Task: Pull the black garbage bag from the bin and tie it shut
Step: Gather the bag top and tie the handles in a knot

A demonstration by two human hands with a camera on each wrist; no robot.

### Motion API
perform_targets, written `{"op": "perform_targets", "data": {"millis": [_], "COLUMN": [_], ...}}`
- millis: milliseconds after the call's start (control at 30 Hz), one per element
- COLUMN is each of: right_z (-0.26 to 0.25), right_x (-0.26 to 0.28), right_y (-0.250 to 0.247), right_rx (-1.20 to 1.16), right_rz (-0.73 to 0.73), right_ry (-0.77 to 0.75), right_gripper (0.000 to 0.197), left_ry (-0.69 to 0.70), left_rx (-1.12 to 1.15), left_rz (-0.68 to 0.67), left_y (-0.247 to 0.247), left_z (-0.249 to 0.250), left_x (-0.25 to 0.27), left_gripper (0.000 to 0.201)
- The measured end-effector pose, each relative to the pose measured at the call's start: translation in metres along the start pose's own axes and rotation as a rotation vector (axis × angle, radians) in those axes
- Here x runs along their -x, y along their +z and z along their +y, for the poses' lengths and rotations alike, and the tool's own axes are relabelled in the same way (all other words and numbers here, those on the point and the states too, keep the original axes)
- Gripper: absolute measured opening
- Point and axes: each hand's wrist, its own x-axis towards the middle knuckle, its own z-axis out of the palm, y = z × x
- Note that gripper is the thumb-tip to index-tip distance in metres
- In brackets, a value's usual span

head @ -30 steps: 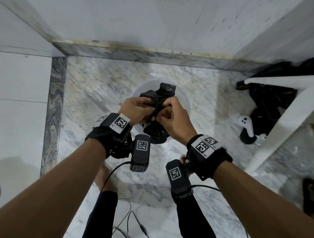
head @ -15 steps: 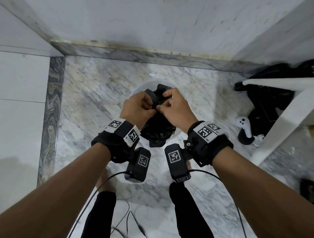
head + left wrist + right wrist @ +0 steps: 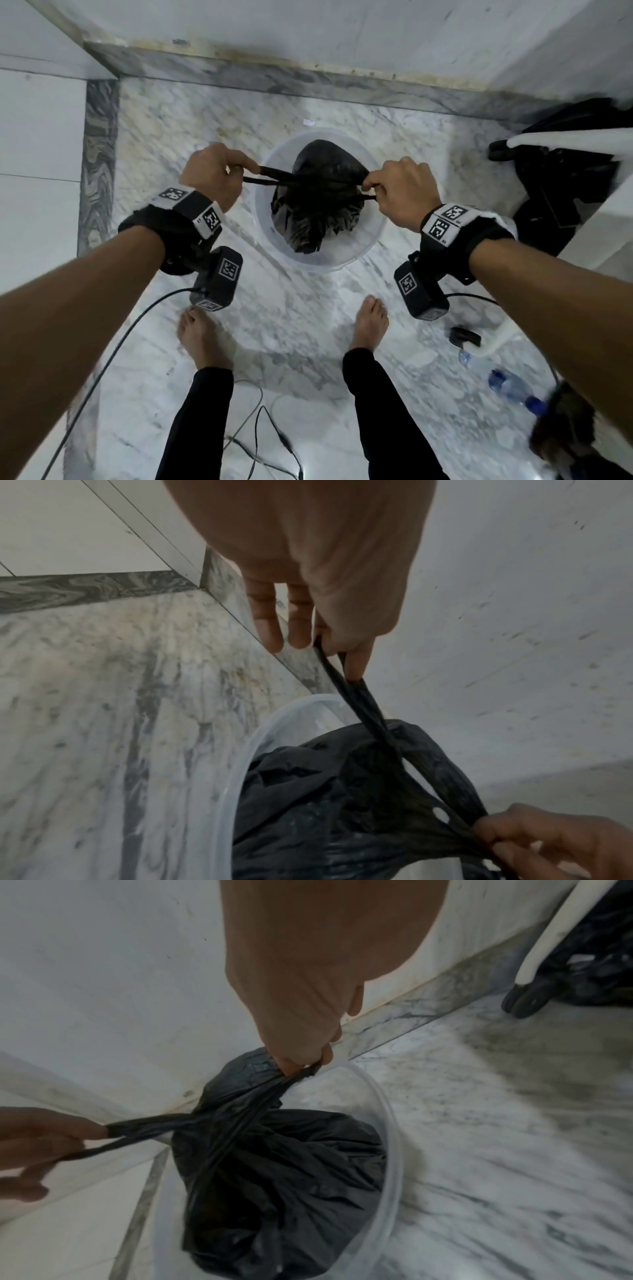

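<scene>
We stand barefoot in a home corner: veined marble floor [image 3: 144,144] with dark border, pale walls [image 3: 308,31], a plastic water bottle [image 3: 510,387] near right.

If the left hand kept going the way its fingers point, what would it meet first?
Judging by the left wrist view, the left hand points toward the corner: probably the grey skirting below the wall, though depth is unclear.

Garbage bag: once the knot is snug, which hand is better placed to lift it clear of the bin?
Probably the right hand: its grip bunches a thick gather of the garbage bag beside the crossing, over the bin. The left hand only pinches thin strands further out.
</scene>
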Motion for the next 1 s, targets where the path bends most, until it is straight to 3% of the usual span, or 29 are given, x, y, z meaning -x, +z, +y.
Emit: {"op": "perform_targets", "data": {"millis": [267,500,600,700,866,933,999], "right_z": [0.026,0.043,0.043,0.036,0.006,-0.011,-0.029], "right_x": [0.0,0.01,0.016,0.027,0.037,0.037,0.037], "right_y": [0.008,0.005,-0.012,-0.035,-0.05,-0.051,-0.046], "right_rx": [0.185,0.194,0.188,0.119,-0.021,-0.1,-0.17], "right_rz": [-0.047,-0.038,0.083,0.112,-0.042,-0.123,-0.147], "right_ry": [-0.111,-0.25,-0.365,-0.504,-0.804,-0.836,-0.784], "right_gripper": [0.032,0.02,0.027,0.02,0.01,0.017,0.025], "left_ry": [0.107,0.199,0.133,0.029,-0.132,-0.237,-0.384], "left_rx": [-0.268,-0.314,-0.19,-0.021,0.442,0.547,0.809], "left_rz": [-0.09,-0.164,-0.208,-0.256,-0.279,-0.273,-0.233], "left_y": [0.011,0.003,-0.005,-0.015,-0.021,-0.015,-0.011], "left_z": [-0.012,-0.018,-0.006,0.01,0.025,0.033,0.042], "left_x": [0.003,0.003,0.002,-0.001,-0.013,-0.014,-0.011], "left_gripper": [0.039,0.032,0.027,0.022,0.013,0.013,0.021]}}
